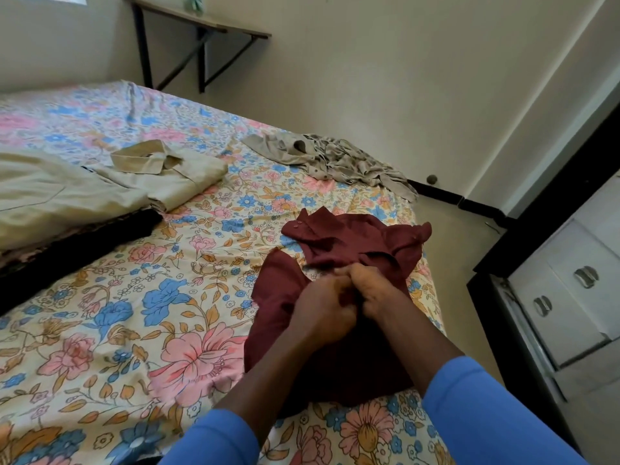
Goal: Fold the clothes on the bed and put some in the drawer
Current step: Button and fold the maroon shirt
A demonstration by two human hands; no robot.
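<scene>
A maroon shirt point(355, 243) lies on the floral bed point(141, 297) near its right edge, collar away from me. My left hand point(323, 305) and my right hand point(377, 290) sit side by side on the shirt's front just below the collar, fingers curled and pinching the cloth at its placket. A crumpled grey shirt point(332, 161) lies farther back on the bed. A folded beige shirt point(161, 172) rests at the left on a stack with dark clothes point(77, 250) under it. White drawers point(567, 297) with metal handles stand at the right.
A narrow strip of floor point(459, 263) runs between the bed and the drawer unit. A wall-mounted shelf point(201, 18) hangs beyond the bed's far end. The wall stands close behind the grey shirt.
</scene>
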